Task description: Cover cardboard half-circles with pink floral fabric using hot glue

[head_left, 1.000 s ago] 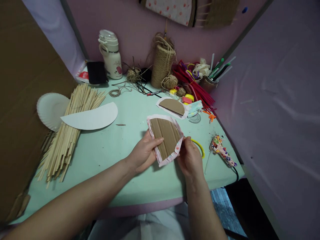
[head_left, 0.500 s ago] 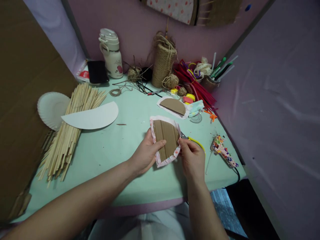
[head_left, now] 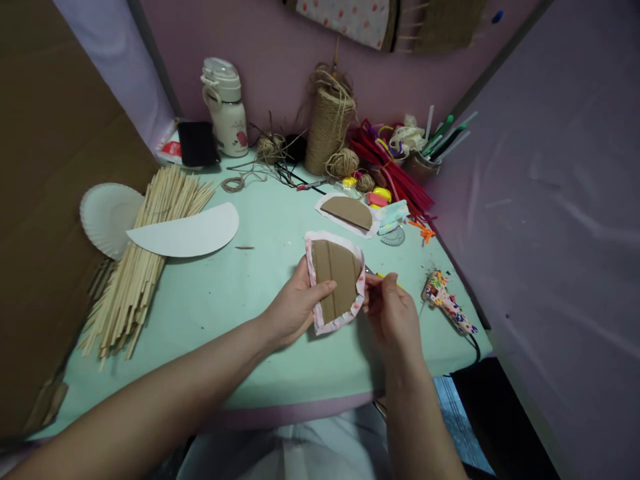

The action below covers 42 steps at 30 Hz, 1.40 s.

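The left hand (head_left: 293,308) is gripping a cardboard wedge (head_left: 337,280) edged with folded pink fabric, its fingers curling behind the piece and its thumb pressing across the bare corrugated face. The right hand (head_left: 395,313) is pinching the fabric border at the wedge's right corner between thumb and forefinger, the other fingers folding loosely into the palm. The wedge is hovering tilted just above the green table (head_left: 225,300), well in front of the jute spool (head_left: 329,127) and slightly to its right, on the person's side. A second fabric-edged wedge (head_left: 349,212) is lying flat between the jute spool and the held one. A patterned glue gun (head_left: 445,301) is resting far to the front right of the jute spool, near the right hand but apart from it. A bundle of wooden skewers (head_left: 145,260) is lying far to the front left of the jute spool, with a white half-round card (head_left: 187,233) sitting across it. A white flask (head_left: 227,110) is standing to the left of the jute spool
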### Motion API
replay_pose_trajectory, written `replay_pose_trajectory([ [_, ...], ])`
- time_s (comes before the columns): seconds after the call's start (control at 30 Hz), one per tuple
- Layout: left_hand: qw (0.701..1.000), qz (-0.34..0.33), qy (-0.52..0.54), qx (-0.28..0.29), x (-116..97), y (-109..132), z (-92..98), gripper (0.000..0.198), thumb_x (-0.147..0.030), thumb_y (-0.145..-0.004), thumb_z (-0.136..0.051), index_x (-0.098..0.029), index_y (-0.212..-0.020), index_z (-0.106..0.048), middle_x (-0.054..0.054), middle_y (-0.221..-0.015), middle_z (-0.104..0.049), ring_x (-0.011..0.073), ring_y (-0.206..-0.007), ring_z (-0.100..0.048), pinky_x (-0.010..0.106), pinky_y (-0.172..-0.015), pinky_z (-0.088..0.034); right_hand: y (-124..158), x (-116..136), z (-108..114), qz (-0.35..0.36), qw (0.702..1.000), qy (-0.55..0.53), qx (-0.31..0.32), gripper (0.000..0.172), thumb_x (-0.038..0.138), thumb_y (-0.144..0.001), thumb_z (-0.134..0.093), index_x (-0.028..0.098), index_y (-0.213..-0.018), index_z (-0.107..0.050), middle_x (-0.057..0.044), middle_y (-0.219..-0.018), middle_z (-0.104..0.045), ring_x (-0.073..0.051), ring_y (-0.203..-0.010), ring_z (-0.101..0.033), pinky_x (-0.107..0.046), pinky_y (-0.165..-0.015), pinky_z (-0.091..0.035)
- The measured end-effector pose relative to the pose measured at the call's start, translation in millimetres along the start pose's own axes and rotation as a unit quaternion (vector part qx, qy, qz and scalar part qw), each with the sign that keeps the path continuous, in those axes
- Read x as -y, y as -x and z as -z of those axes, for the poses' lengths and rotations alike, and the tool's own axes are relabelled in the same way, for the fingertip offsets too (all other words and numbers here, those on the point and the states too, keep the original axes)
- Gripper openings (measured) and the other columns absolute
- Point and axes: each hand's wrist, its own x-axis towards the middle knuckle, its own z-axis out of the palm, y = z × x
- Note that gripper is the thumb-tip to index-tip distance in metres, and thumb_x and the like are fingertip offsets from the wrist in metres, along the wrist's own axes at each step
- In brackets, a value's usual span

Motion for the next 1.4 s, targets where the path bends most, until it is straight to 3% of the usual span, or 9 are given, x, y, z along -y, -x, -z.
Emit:
replay_pose_trajectory([
  [0.13,1.0,0.009,-0.016,0.019,1.7,1.0,0.2,0.056,-0.015,-0.076,-0.07,-0.026,-0.127,-0.049,0.007,-0.121,-0.065,0.0248,-0.11,-0.062,0.048,-0.102,-0.044,-4.7,4.2,4.7,-0.045,0.998,-0.049,0.018,0.045,0.06,-0.061,-0.078,0.017,-0.068,-0.071,0.004,-0.05,-0.051,-0.008,-0.044,-0.038,-0.022,-0.043,-0.029],
  [0.27,0.999,0.014,-0.041,0.019,4.9,0.4,2.7,0.055,-0.016,-0.076,-0.07,-0.027,-0.126,-0.051,0.006,-0.124,-0.065,0.0251,-0.111,-0.062,0.046,-0.1,-0.046,-3.4,-0.4,5.3,-0.021,1.0,-0.009,-0.004,0.033,0.049,-0.062,-0.08,0.017,-0.067,-0.071,0.005,-0.05,-0.05,-0.008,-0.046,-0.037,-0.023,-0.045,-0.03],
  [0.53,0.998,0.009,-0.056,0.016,5.7,0.0,4.4,0.052,-0.014,-0.077,-0.068,-0.025,-0.126,-0.052,0.006,-0.123,-0.065,0.0234,-0.113,-0.06,0.044,-0.102,-0.043,6.3,0.0,3.1,0.19,0.957,0.21,-0.063,0.02,0.036,-0.079,-0.07,0.018,-0.07,-0.072,0.0,-0.066,-0.06,-0.014,-0.065,-0.052,-0.027,-0.061,-0.04],
  [0.7,0.999,0.021,-0.04,-0.003,1.6,-0.3,1.0,0.051,-0.013,-0.077,-0.067,-0.024,-0.124,-0.051,0.007,-0.12,-0.066,0.0221,-0.106,-0.063,0.044,-0.099,-0.046,1.8,-5.9,5.0,0.016,1.0,0.027,-0.001,0.049,0.059,-0.084,-0.055,0.014,-0.08,-0.073,0.001,-0.057,-0.055,-0.012,-0.052,-0.045,-0.024,-0.048,-0.034],
  [0.8,0.999,0.02,-0.038,-0.004,1.7,-0.6,0.9,0.052,-0.013,-0.077,-0.067,-0.025,-0.125,-0.051,0.006,-0.121,-0.065,0.0222,-0.106,-0.062,0.044,-0.1,-0.045,0.7,-11.4,5.5,0.003,1.0,0.004,0.002,0.042,0.056,-0.079,-0.065,0.015,-0.078,-0.072,0.002,-0.058,-0.055,-0.01,-0.051,-0.042,-0.023,-0.048,-0.033],
  [0.93,0.999,0.014,-0.045,0.003,5.1,-0.3,2.5,0.053,-0.013,-0.078,-0.066,-0.025,-0.127,-0.05,0.006,-0.123,-0.065,0.0221,-0.109,-0.061,0.043,-0.1,-0.045,3.9,-14.9,0.8,0.07,0.994,0.087,-0.015,0.026,0.042,-0.076,-0.072,0.017,-0.071,-0.067,0.004,-0.06,-0.054,-0.011,-0.055,-0.043,-0.024,-0.054,-0.036],
  [1.07,0.999,0.004,-0.042,-0.004,4.8,-1.1,3.0,0.05,-0.012,-0.077,-0.068,-0.024,-0.124,-0.052,0.005,-0.12,-0.066,0.0212,-0.106,-0.062,0.042,-0.099,-0.046,4.7,-14.9,-5.6,0.161,0.968,0.182,-0.059,0.03,0.043,-0.082,-0.065,0.017,-0.067,-0.064,0.001,-0.065,-0.057,-0.013,-0.064,-0.048,-0.026,-0.061,-0.039],
  [1.27,0.998,-0.054,-0.011,-0.034,-21.6,-11.5,9.8,0.053,-0.012,-0.074,-0.071,-0.023,-0.122,-0.052,0.006,-0.117,-0.067,0.0208,-0.101,-0.065,0.043,-0.095,-0.05,-16.7,-4.7,-17.0,0.005,0.996,0.034,0.085,0.059,0.07,-0.085,-0.045,0.016,-0.084,-0.069,-0.001,-0.062,-0.058,-0.013,-0.055,-0.047,-0.026,-0.051,-0.035],
  [1.4,0.989,-0.126,-0.013,-0.071,-42.5,-19.4,19.9,0.053,-0.012,-0.071,-0.074,-0.024,-0.119,-0.055,0.003,-0.113,-0.068,0.0201,-0.102,-0.064,0.043,-0.098,-0.049,-40.2,9.7,-38.4,0.01,0.989,0.032,0.143,0.046,0.063,-0.077,-0.063,0.017,-0.079,-0.068,0.0,-0.064,-0.058,-0.011,-0.054,-0.046,-0.024,-0.05,-0.033],
])
